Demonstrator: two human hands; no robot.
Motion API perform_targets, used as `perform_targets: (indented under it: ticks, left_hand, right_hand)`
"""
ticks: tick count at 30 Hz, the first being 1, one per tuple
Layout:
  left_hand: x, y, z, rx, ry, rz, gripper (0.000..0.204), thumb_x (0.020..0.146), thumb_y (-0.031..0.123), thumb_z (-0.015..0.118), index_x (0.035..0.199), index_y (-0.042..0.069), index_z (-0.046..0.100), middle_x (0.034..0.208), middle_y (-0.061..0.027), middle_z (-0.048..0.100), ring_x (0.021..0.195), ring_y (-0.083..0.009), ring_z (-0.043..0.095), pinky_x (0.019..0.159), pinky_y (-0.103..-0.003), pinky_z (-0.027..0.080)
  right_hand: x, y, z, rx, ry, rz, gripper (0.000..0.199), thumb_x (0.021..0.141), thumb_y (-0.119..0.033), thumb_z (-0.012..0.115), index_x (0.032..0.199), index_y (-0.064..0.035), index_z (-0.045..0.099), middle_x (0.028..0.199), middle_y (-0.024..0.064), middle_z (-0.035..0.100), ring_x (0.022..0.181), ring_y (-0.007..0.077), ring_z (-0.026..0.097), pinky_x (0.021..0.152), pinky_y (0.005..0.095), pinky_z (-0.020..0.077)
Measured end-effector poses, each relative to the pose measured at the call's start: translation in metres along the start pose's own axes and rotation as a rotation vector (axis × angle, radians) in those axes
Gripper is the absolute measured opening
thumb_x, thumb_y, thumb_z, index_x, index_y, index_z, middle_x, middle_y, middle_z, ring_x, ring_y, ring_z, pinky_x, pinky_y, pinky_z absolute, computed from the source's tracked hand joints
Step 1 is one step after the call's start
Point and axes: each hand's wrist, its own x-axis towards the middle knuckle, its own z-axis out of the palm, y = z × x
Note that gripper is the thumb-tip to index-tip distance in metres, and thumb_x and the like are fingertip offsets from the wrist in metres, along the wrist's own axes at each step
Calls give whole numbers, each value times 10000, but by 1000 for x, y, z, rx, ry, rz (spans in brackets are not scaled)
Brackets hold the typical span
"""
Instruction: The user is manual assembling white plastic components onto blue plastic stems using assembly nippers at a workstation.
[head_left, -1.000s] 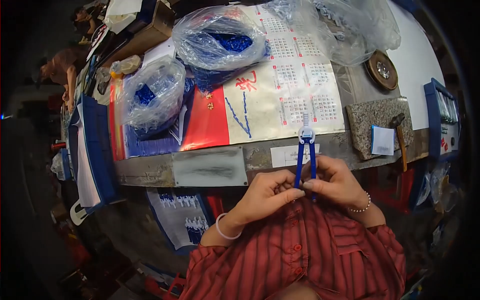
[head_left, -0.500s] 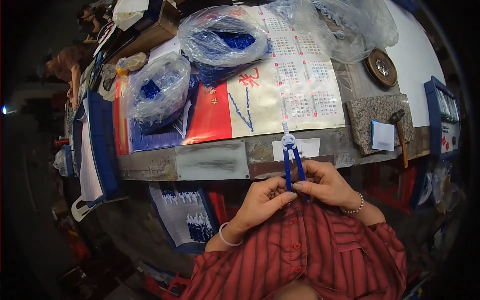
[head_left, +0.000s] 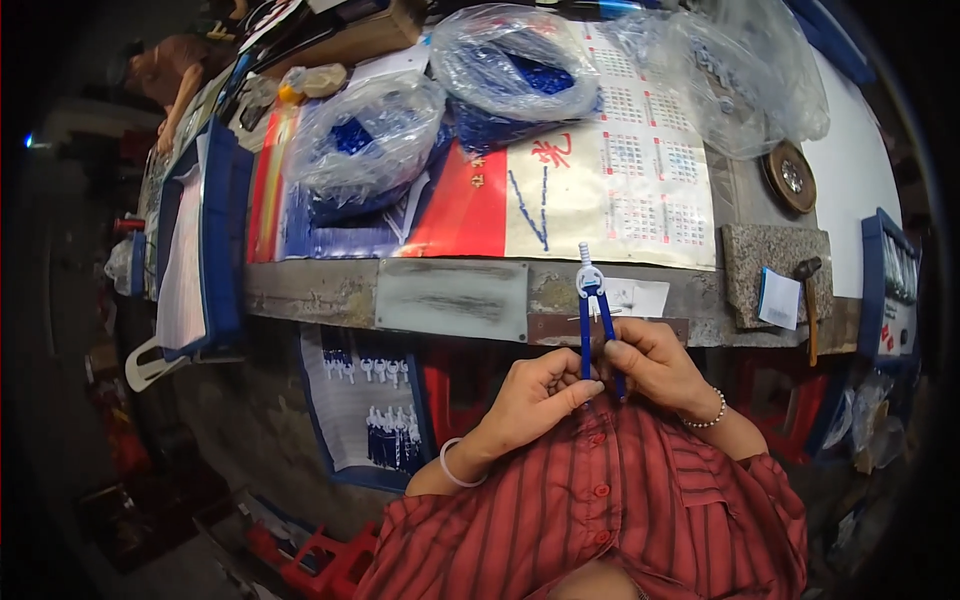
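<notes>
A blue compass (head_left: 594, 320) with a white hinge and ribbed white top knob stands upright, knob pointing away from the body. Its two legs are nearly closed, lower ends gripped between both hands.

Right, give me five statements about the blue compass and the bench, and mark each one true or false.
1. Both hands hold the blue compass by its legs, the left hand on one leg and the right hand on the other. True.
2. The compass points its hinge end down toward the person's shirt. False: the hinge end points up, toward the bench.
3. A small hammer lies at the right end of the bench. True.
4. The clear plastic bags on the bench hold red parts. False: the parts inside are blue.
5. The right wrist wears a bead bracelet. True.
</notes>
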Motion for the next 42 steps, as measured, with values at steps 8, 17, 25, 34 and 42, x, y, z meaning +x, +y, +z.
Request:
perform_targets:
  ticks: [8,17,25,34,42]
  left_hand:
    - [-11,-10,-5,75,21,42,147,886,135,591,859,-10,592,645,5,576,576,-22,504,509,-189,396]
    - [-9,-16,-5,241,398,360,228,910,135,543,736,-12,545,606,-48,581,522,-75,527,469,-226,399]
    - [2,-19,1,206,541,464,180,870,89,575,723,2,516,524,-75,486,429,-137,466,419,-284,354]
    - [0,-25,6,126,538,471,178,863,62,563,712,-4,496,545,-64,472,441,-114,422,424,-268,333]
    - [1,-34,9,101,581,462,184,900,74,502,726,15,504,575,11,501,499,-31,400,455,-206,322]
  right_hand:
    - [15,0,12,-165,-32,-68,198,939,-168,485,936,-3,595,699,6,577,603,50,495,524,199,398]
    - [23,3,38,56,113,-76,206,917,-181,550,982,14,565,742,14,599,597,36,500,518,187,400]
    - [27,15,39,33,74,-133,201,922,-195,543,950,3,562,725,1,567,564,20,475,486,172,390]
    - [24,20,36,-214,4,-254,269,947,-200,461,817,23,536,628,39,480,562,104,409,508,274,354]
    - [25,15,40,-330,5,-347,246,934,-184,443,834,17,544,628,116,503,519,232,462,504,326,382]
